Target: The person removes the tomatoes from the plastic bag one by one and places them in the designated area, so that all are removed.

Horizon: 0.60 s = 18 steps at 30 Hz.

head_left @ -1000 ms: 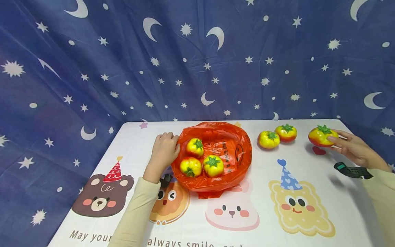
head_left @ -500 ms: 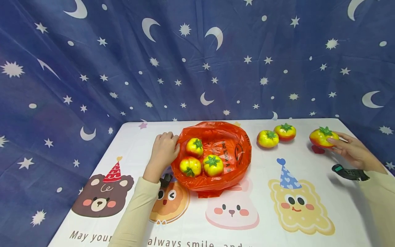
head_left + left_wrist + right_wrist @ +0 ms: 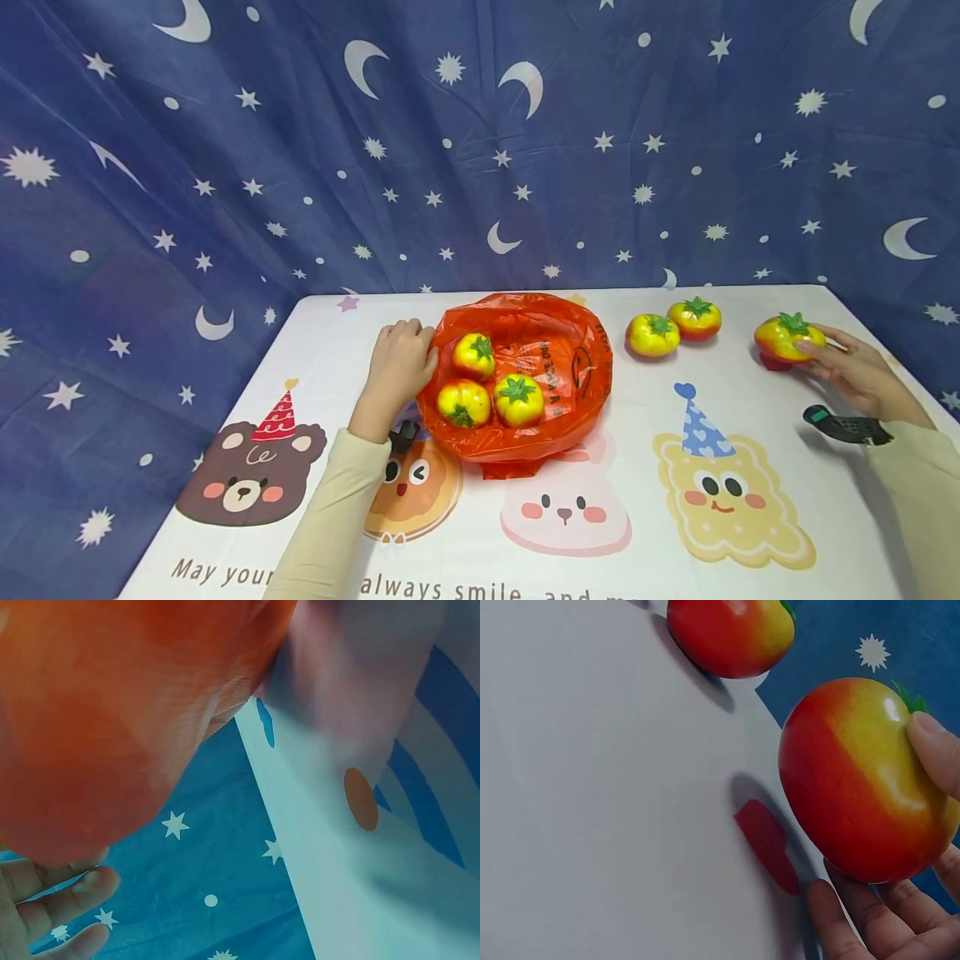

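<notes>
A red plastic bag [image 3: 581, 425] stands with its mouth spread wide, and three yellow-red toy tomatoes [image 3: 519, 402] lie inside on its left. My left hand [image 3: 401, 367] grips the bag's left rim; in the left wrist view its fingers [image 3: 67, 892] lie against the outside of the orange-looking bag [image 3: 112, 712]. At the far right my right hand [image 3: 862, 375] holds another toy tomato [image 3: 783, 337], thumb on top near the green leaves and fingers below. The right wrist view has this tomato [image 3: 862, 787] slightly above the table, its shadow falling beside a printed red heart.
Two more toy tomatoes, a nearer one [image 3: 652, 336] and a farther one [image 3: 696, 319], sit close together between the bag and my right hand. A white tablecloth [image 3: 637, 467] with cartoon prints covers the table. Behind it hangs a blue curtain [image 3: 420, 242] with moons and stars.
My right hand has shifted slightly toward me and lowered with the toy tomato, which now overlaps the printed heart. My left hand and the bag stay put.
</notes>
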Motion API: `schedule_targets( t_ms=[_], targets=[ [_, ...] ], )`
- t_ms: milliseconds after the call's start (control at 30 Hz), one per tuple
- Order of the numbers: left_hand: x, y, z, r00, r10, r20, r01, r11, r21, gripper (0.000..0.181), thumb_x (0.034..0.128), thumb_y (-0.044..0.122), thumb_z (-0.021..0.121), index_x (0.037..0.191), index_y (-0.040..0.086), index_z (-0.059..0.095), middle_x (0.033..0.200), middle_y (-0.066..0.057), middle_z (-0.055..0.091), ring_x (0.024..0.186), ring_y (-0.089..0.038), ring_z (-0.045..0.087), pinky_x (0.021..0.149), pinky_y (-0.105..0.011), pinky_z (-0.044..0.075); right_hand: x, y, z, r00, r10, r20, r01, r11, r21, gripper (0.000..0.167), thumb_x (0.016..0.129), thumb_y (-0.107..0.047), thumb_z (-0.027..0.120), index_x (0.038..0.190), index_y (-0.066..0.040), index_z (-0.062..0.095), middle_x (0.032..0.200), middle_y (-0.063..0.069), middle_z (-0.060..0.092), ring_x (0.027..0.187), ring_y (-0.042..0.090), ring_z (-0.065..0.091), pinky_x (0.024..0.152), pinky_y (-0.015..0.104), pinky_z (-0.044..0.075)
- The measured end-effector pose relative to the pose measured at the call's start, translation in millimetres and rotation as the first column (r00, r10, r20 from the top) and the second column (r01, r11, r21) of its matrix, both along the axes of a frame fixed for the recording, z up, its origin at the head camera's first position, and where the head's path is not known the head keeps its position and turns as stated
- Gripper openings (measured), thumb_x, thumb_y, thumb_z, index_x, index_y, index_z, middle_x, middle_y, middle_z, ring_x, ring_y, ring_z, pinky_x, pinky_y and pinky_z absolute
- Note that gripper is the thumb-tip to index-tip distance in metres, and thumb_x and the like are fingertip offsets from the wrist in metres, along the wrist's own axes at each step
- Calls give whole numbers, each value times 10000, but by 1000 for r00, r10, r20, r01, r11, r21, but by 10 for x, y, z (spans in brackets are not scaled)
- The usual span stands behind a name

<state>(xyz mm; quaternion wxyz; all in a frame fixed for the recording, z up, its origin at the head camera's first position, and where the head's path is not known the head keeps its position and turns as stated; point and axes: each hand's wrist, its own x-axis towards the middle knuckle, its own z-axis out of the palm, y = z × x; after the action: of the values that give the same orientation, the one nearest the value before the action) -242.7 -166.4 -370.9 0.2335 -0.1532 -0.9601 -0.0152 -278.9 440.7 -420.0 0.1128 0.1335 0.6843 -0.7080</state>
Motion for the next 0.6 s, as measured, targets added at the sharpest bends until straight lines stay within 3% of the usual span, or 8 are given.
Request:
schedule_targets(
  t_ms=[33,200,400,533,600],
  targets=[
    [-1,0,-2,1000,-1,-1,1,1000,0,158,844,156,625,915,21,666,811,-140,602,765,-294,568,805,-458,488,1,1,-9,1000,-2,3,2,1000,8,825,886,-278,622,1482,-377,61,949,-206,410,695,-73,541,658,87,500],
    [-8,-7,-11,1000,-1,-3,1,1000,-3,154,846,159,619,910,26,664,808,-135,599,765,-291,566,805,-456,485,6,5,-65,1000,-16,-25,16,999,-28,700,881,-256,628,1409,-409,195,944,-214,426,700,-78,549,650,92,503],
    [-20,-12,-24,1000,0,-4,0,1000,-8,150,845,159,617,900,26,660,802,-134,598,761,-292,566,794,-452,483,15,18,-101,999,-28,-28,28,999,-30,723,877,-254,633,1425,-419,192,980,-209,399,698,-82,539,651,91,502],
    [-26,-14,-31,1000,0,-5,0,1000,-9,146,843,158,618,896,28,659,804,-133,599,763,-293,568,796,-453,482,2,23,-124,999,-32,-29,31,999,-20,634,862,-247,654,1343,-446,292,993,-201,388,697,-77,533,650,95,504],
    [-24,-14,-30,1000,0,-8,0,1000,-10,144,841,159,622,891,29,660,802,-131,600,760,-292,570,793,-453,484,-4,30,-131,999,-24,-29,23,999,-31,477,864,-227,653,1200,-427,379,995,-194,395,700,-72,542,651,103,508]
  ],
)
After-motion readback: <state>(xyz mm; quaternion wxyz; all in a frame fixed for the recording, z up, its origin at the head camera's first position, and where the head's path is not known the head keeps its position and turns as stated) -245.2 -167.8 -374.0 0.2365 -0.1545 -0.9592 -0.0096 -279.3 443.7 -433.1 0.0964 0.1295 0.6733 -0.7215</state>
